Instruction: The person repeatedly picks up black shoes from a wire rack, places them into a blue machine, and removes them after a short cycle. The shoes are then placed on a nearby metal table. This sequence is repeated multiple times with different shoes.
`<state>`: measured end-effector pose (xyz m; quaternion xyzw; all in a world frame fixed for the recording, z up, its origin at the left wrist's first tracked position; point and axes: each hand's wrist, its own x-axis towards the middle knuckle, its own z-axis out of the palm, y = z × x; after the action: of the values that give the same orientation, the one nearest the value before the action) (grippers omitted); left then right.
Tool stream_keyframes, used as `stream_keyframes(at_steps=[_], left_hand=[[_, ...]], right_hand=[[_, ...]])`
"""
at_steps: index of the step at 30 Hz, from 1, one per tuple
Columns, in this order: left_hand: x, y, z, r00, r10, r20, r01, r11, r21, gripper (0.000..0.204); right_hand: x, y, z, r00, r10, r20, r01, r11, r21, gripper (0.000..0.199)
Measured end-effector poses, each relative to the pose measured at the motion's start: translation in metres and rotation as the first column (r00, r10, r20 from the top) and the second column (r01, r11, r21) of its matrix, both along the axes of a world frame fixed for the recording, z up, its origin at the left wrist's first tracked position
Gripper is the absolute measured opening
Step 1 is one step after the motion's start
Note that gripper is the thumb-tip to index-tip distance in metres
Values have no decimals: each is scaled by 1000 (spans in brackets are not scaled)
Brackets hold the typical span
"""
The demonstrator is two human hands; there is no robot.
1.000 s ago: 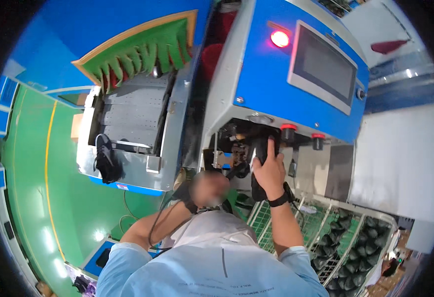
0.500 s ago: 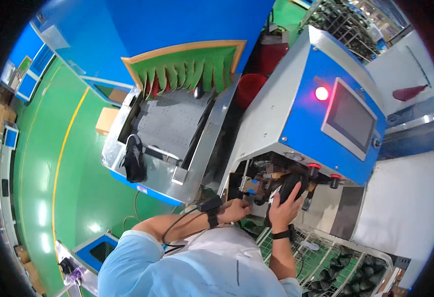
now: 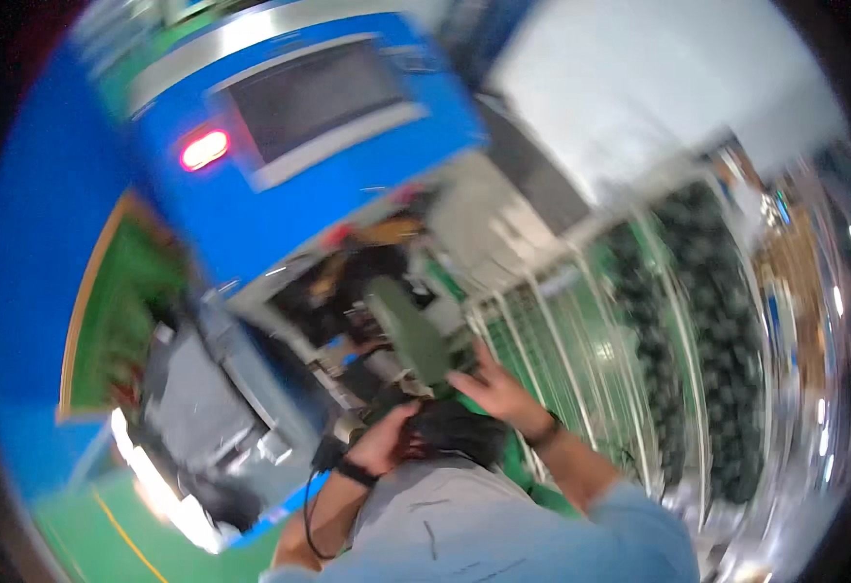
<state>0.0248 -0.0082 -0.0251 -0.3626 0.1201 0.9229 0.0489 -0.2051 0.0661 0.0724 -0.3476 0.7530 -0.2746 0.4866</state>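
Observation:
Motion blurs the picture. In front of my body, my left hand (image 3: 385,443) is against the left side of a dark shoe-like piece (image 3: 459,430), its fingers curled and partly hidden. A long olive-green piece shaped like a shoe sole (image 3: 406,328) slants from the machine's opening toward my hands; whether it joins the dark piece, I cannot tell. To the right, my right hand (image 3: 499,394) has its fingers stretched apart, their tips by the near end of the green piece. The blue machine (image 3: 338,180) with a screen and a glowing red light stands ahead.
A wire rack (image 3: 581,330) with rows of dark pieces is at the right. On the left stands a second machine (image 3: 197,389) with a grey bed and a green strip curtain (image 3: 119,301) in a wooden frame. The green floor (image 3: 85,534) shows at lower left.
My view has swung to the right, so the blue machine sits further left. My right hand has come away from the black shoe at the machine. Both hands are now close to my body.

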Motion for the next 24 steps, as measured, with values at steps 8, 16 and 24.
stream_keyframes(at_steps=[8,16,24], left_hand=[[21,10,-1,982,18,188,103,783,-613,54],[-30,23,-21,977,38,208,99,787,-609,62],[-127,27,-39,847,-247,471,504,657,-561,73]], right_hand=[[11,-1,-48,778,-213,591,473,818,-327,78],[-126,337,-28,78,-557,827,971,-145,-189,57],[-210,656,-84,2,253,967,731,-661,171,31]])
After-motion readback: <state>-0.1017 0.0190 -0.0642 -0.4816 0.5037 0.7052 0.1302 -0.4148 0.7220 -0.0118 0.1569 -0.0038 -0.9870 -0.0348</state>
